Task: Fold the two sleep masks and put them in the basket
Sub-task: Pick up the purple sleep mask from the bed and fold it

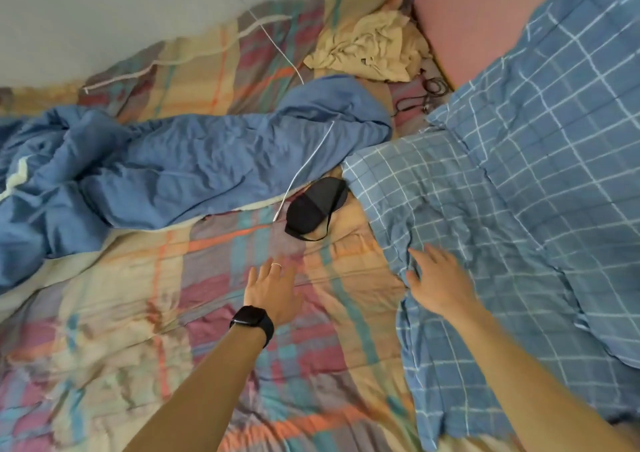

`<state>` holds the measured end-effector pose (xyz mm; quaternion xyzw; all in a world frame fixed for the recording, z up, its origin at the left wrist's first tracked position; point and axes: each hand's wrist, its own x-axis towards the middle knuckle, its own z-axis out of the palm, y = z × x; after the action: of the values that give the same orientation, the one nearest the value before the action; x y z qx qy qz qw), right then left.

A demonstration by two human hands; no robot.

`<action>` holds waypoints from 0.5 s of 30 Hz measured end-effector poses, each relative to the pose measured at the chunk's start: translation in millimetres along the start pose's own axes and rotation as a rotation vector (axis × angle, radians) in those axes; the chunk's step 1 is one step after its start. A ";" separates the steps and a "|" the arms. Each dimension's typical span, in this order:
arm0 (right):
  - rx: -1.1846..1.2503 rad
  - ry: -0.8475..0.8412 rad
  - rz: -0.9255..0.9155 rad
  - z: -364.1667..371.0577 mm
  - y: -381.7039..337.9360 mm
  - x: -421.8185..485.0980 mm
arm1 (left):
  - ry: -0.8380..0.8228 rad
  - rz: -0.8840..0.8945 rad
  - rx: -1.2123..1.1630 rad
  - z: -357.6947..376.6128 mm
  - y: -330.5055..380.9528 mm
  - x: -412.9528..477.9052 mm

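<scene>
A black sleep mask (316, 207) lies flat on the plaid bedsheet (145, 320), its thin strap looping out below it, tucked between the blue duvet and the checked blue blanket. My left hand (273, 290), with a ring and a black watch on the wrist, hovers open over the sheet a short way below the mask. My right hand (438, 280) rests open on the edge of the checked blue blanket (502, 216). Only one mask shows, and no basket is in view.
A crumpled blue duvet (166, 171) lies across the left. A white cable (304, 167) runs over it, ending beside the mask. A yellow cloth (374, 49), a pink pillow (474, 18) and black cords (424, 100) lie at the back.
</scene>
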<state>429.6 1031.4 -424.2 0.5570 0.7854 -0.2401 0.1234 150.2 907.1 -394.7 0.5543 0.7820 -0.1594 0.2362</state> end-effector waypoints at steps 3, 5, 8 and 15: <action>-0.075 -0.081 0.027 29.6 11.3 40.9 | -0.001 -0.076 -0.098 12.6 5.4 42.1; -0.137 -0.107 0.047 49.8 17.7 58.1 | 0.033 -0.155 -0.232 17.4 6.8 69.0; -0.175 -0.083 0.055 76.7 23.3 69.0 | 0.128 -0.350 -0.544 19.2 7.0 110.9; -0.164 -0.111 0.081 85.0 24.7 84.1 | 0.249 -0.550 -0.849 21.5 7.3 173.6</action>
<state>417.1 1062.7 -541.5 0.5622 0.7713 -0.2003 0.2212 113.7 1035.9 -507.4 0.1985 0.9167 0.1828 0.2948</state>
